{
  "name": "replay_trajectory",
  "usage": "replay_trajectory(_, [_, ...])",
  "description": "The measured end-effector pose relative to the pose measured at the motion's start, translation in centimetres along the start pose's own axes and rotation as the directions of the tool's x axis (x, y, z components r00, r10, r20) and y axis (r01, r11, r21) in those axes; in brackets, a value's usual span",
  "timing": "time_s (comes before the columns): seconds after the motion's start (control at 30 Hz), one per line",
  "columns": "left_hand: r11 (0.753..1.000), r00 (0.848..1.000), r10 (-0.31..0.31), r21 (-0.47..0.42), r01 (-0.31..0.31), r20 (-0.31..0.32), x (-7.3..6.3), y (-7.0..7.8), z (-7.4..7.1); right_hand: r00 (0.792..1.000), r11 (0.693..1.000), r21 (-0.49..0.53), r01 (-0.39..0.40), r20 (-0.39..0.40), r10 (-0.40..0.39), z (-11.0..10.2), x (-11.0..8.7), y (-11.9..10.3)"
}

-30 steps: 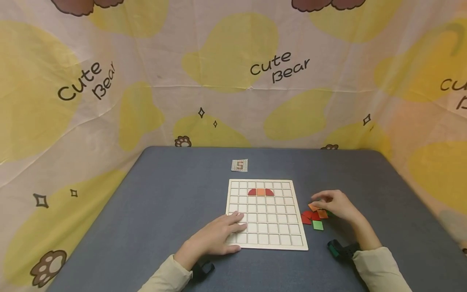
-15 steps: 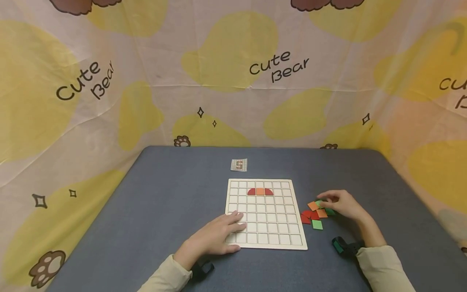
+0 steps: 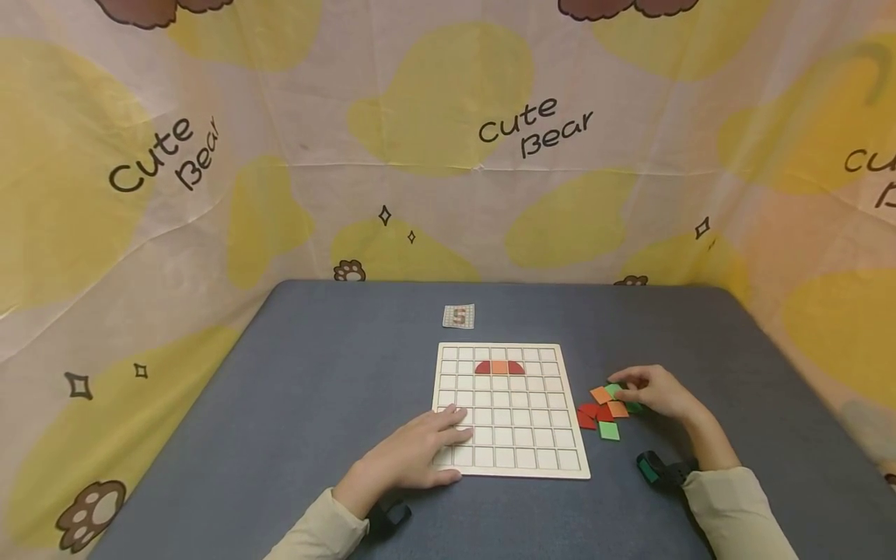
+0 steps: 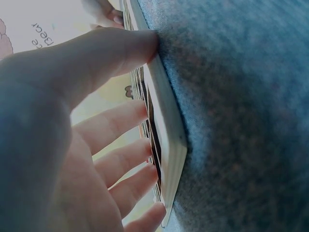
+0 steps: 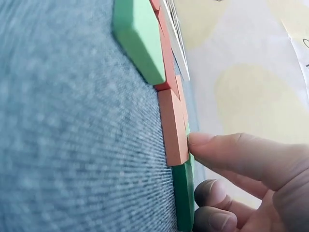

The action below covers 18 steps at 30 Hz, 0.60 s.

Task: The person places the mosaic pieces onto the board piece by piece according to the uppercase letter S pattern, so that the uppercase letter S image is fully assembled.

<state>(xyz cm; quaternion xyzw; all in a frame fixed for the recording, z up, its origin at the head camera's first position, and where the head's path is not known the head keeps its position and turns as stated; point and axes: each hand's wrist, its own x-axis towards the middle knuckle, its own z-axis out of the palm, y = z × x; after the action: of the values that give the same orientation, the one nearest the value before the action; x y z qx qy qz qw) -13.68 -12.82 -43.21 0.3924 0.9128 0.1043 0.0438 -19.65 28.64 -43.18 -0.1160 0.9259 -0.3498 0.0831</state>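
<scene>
A white gridded board (image 3: 521, 420) lies on the table; one of its rows holds an orange square (image 3: 499, 367) between two red round-cornered tiles (image 3: 516, 368). My left hand (image 3: 418, 451) rests on the board's near left corner with fingers spread; in the left wrist view the thumb (image 4: 140, 46) touches the board's edge. Right of the board is a small pile of flat tiles. There my right hand (image 3: 659, 391) pinches a light green tile (image 3: 613, 389) between thumb and index finger. In the right wrist view an orange tile (image 5: 173, 126) partly hides that tile.
The pile also has red tiles (image 3: 586, 418), orange tiles (image 3: 618, 409), a dark green tile (image 3: 633, 407) and a nearer light green square (image 3: 609, 431). A small card (image 3: 458, 316) with a figure printed on a grid lies behind the board. A patterned cloth (image 3: 434, 140) hangs beyond the table.
My right hand has shifted slightly right, from above an orange tile to the light green tile at the back of the pile. The left hand stays on the board.
</scene>
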Motion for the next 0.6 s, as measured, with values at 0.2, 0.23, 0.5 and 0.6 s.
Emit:
replay_trajectory(0.2, [1.0,1.0,-0.001,0.003,0.001,-0.002,-0.02,0.14,-0.13,0.999,0.999,-0.033,-0.037,-0.033,0.036,0.04,0.14,-0.08])
replay_trajectory(0.23, [1.0,1.0,0.001,0.007,-0.001,-0.003,-0.02,0.16,-0.16,0.998,0.998,-0.036,-0.041,-0.039,0.04,0.05,0.17,-0.04])
replay_trajectory(0.5, [1.0,1.0,0.003,0.013,-0.003,0.001,-0.01,0.18,-0.2,0.994,0.996,-0.006,-0.088,-0.066,0.087,0.04,0.27,0.27])
replay_trajectory(0.6, [1.0,1.0,0.002,0.012,-0.002,0.002,-0.01,0.13,-0.14,0.994,0.995,0.023,-0.095,-0.048,0.096,-0.09,0.2,0.33])
